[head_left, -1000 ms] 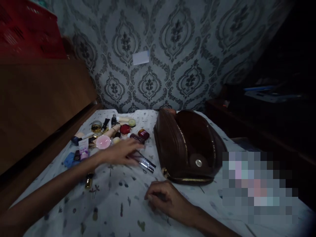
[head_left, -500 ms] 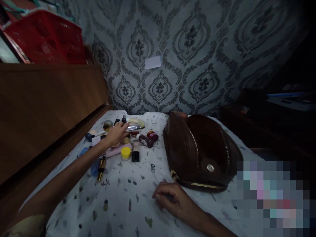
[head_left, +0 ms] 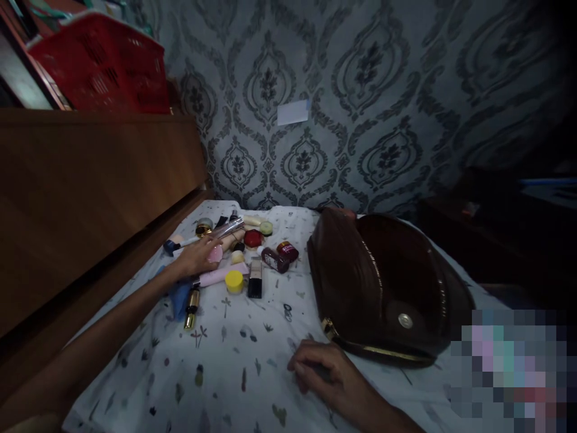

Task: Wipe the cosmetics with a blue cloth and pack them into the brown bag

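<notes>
My left hand (head_left: 198, 255) reaches into a spread of cosmetics on a patterned white sheet (head_left: 216, 373). Its fingers and thumb are closed around a pink round container (head_left: 215, 254). Close by lie a silvery tube (head_left: 228, 227), a red round jar (head_left: 253, 239), a pink tube (head_left: 220, 275), a yellow-lidded jar (head_left: 234, 281) and a bottle with a black cap (head_left: 255, 278). My right hand (head_left: 322, 370) rests on the sheet, loosely curled, thumb apart from the fingers, holding nothing. Just beyond it stands a brown handbag (head_left: 345, 270), unzipped, its dark inside showing.
A wooden cabinet (head_left: 99, 174) borders the sheet on the left, with a red plastic basket (head_left: 103, 66) on top. Patterned wallpaper (head_left: 378, 90) rises behind. Dark furniture (head_left: 451, 228) stands at right, and a blurred-out patch covers the lower right.
My left hand has drawn back to the left onto the pink container. The silvery tube now lies farther left, and the red jar is uncovered. The view has shifted slightly; my right hand stays put.
</notes>
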